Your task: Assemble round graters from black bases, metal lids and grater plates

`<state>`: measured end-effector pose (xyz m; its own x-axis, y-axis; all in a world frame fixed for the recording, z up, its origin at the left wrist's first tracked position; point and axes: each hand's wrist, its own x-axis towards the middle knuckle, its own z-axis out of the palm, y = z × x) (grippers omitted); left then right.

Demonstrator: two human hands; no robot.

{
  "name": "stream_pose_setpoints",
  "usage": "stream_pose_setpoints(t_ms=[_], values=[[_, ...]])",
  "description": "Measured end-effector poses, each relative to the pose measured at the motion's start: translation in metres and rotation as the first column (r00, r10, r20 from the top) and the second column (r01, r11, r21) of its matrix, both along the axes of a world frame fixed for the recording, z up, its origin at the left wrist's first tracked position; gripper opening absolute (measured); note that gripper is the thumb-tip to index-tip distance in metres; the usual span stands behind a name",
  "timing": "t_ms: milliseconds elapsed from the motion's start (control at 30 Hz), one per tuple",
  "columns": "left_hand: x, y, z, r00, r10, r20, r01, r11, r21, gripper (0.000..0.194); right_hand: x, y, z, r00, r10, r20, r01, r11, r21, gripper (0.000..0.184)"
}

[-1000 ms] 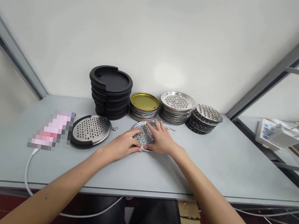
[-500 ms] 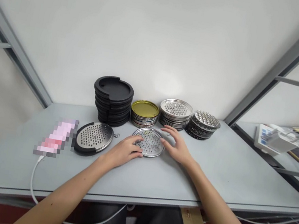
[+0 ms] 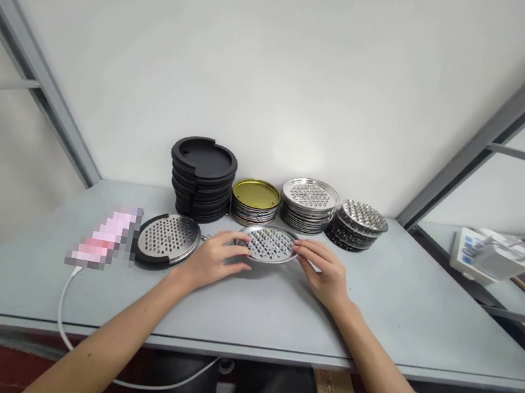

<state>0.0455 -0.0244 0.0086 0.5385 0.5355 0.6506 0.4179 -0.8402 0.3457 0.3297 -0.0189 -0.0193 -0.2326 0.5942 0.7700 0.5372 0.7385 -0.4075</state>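
Note:
A round metal grater disc (image 3: 270, 245) with rows of raised holes is between my two hands over the middle of the table. My right hand (image 3: 325, 272) pinches its right rim, fingers on top and thumb lower down. At the left rim, the fingers of my left hand (image 3: 216, 257) curl over the edge, with the thumb a little apart below. The disc looks slightly tilted; whether it touches the table I cannot tell. Left of my left hand lies a round grater in a black holder (image 3: 168, 237), with a small metal ring partly hidden behind that hand.
Along the wall stand stacks of black round holders (image 3: 202, 179), gold-topped lids (image 3: 256, 195), silver perforated discs (image 3: 310, 198) and spiky grating plates (image 3: 362, 221). A blurred-out phone (image 3: 105, 236) with a white cable (image 3: 64, 310) lies left. Farther right is a power strip (image 3: 478, 255).
My right hand has closed onto the disc's right rim, having been spread beside it. The disc has tilted and shifted slightly away from me. My left hand stays at its left edge.

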Motion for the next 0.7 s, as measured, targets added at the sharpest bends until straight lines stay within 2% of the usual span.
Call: stream_pose_setpoints(t_ms=[133,233,500,700], values=[[0.0003,-0.0005,-0.0015,0.996,0.082,0.019,-0.084,0.973,0.215,0.019,0.0017,-0.0020,0.0000,0.998,-0.059,0.030,0.056,0.995,0.085,0.020],[-0.0001,-0.0004,0.0000,0.996,0.087,-0.010,-0.081,0.963,0.259,0.018,0.0015,-0.0017,-0.0006,0.996,-0.058,0.074,0.053,0.996,0.070,0.019],[-0.0026,0.0009,-0.0020,0.992,0.079,-0.098,-0.060,0.981,0.183,0.016,0.0029,-0.0010,0.0004,0.991,0.013,0.131,-0.011,1.000,-0.016,0.021],[-0.0054,0.0032,-0.0079,0.972,0.025,-0.232,-0.027,1.000,-0.006,0.015,0.0031,-0.0031,0.0022,0.970,0.108,0.216,-0.074,0.984,-0.161,0.024]])
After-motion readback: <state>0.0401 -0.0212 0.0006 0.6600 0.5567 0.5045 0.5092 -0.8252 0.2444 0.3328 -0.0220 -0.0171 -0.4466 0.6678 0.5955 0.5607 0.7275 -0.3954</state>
